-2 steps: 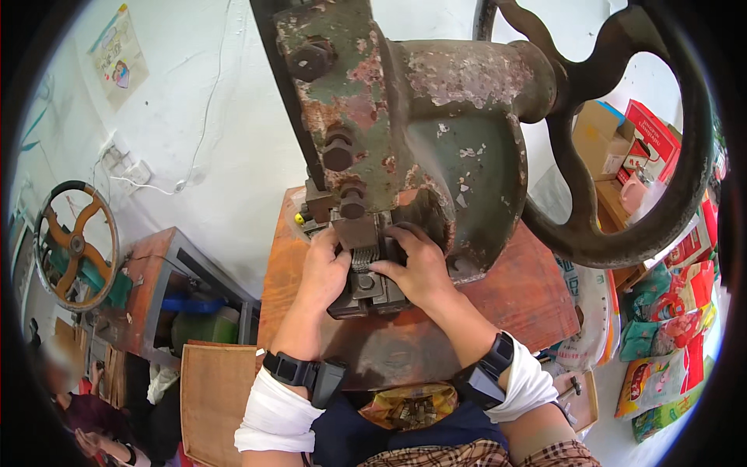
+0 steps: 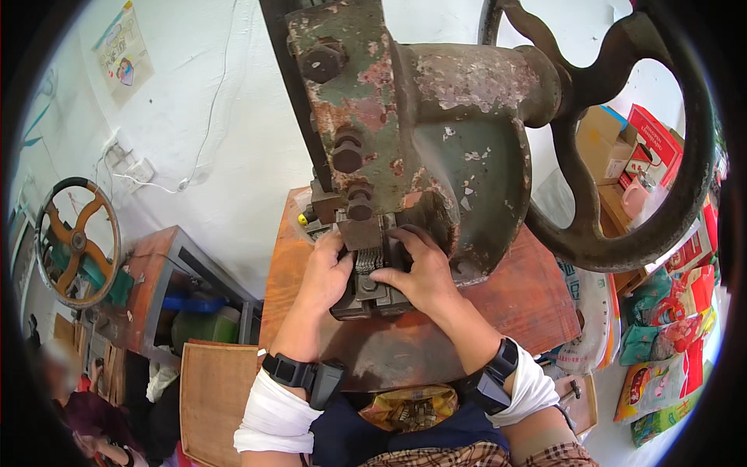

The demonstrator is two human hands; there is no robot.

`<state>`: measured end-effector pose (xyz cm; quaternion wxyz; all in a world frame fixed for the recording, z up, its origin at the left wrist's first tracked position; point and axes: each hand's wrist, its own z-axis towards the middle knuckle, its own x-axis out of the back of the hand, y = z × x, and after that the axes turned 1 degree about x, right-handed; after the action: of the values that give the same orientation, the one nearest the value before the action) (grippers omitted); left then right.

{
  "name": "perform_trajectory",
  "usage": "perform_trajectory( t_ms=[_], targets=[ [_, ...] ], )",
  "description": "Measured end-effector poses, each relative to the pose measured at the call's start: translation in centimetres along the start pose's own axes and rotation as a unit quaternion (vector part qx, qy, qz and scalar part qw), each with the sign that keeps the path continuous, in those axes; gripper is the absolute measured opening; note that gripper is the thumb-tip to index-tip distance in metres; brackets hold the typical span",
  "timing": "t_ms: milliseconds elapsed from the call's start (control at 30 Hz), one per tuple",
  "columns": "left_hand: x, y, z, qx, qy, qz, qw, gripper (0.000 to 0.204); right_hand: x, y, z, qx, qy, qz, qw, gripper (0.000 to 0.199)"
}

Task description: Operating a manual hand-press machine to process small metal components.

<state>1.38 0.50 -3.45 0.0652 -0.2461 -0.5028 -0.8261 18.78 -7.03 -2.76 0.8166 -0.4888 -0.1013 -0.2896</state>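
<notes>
Both hands work at the dark metal die block under the press head: left hand (image 2: 327, 272) lies curled against the small grey metal die block (image 2: 366, 292), fingers pressed to its left side, while right hand (image 2: 416, 272) cups it from the right, fingertips pinching at the ribbed piece in the middle. That block sits near the front edge of the worn reddish-brown wooden bench (image 2: 537, 303), whose bare right part lies open. Nearer, a yellow crinkled foil packet (image 2: 408, 406) rests in the lap. Above rises the rusty green cast-iron press (image 2: 436, 140) with its big dark handwheel (image 2: 661, 210). Beyond the bench's right edge stand red and green printed bags (image 2: 661, 366); on the far white wall hangs a small pale poster (image 2: 123, 58).
</notes>
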Motion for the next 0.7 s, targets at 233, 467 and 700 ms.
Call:
perform_trajectory(
  t_ms=[233, 467, 700],
  targets=[
    [0.2, 0.3, -0.4, -0.075, -0.019, 0.032, 0.996, 0.035, -1.7, -1.5, 0.6, -0.044, 0.017, -0.088, 0.995, 0.079],
    [-0.8, -0.1, -0.6, -0.139, 0.013, 0.177, 0.974, 0.035, -1.1, -0.5, 0.4, 0.021, 0.023, -0.064, 0.997, 0.068],
    [-0.8, 0.4, -0.9, -0.061, 0.004, 0.211, 0.976, 0.038, -0.5, 0.2, 0.0, 0.057, 0.032, -0.026, 0.998, 0.058]
  ],
)
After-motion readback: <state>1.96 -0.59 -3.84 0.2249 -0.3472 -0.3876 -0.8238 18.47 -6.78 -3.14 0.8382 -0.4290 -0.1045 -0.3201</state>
